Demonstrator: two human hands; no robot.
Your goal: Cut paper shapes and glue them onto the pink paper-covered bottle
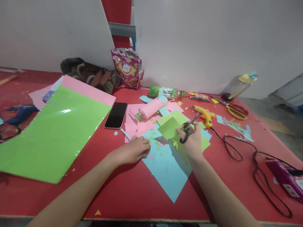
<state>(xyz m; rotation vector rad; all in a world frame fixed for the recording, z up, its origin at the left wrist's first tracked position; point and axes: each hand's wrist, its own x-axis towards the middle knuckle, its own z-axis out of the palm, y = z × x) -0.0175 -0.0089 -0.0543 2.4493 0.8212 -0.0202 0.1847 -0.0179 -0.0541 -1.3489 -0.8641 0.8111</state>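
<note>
My right hand (193,140) has its fingers through the black handles of a small pair of scissors (187,130), blades pointing up and away over green paper (169,126). My left hand (137,148) rests at the left edge of a light blue sheet (169,176), fingers curled under; whatever they may hold is hidden. Between the hands lie small green scraps and a pink round cutout (162,142). Just beyond sits a bottle wrapped in pink paper (152,108), lying on its side on pink sheets.
Left are a large green sheet pack (54,132) and a phone (116,115). Behind lie a green-capped bottle (169,92) and a snack bag (127,67). At right are a yellow glue gun (205,115), its black cord, big shears (233,110) and a purple power strip (285,179).
</note>
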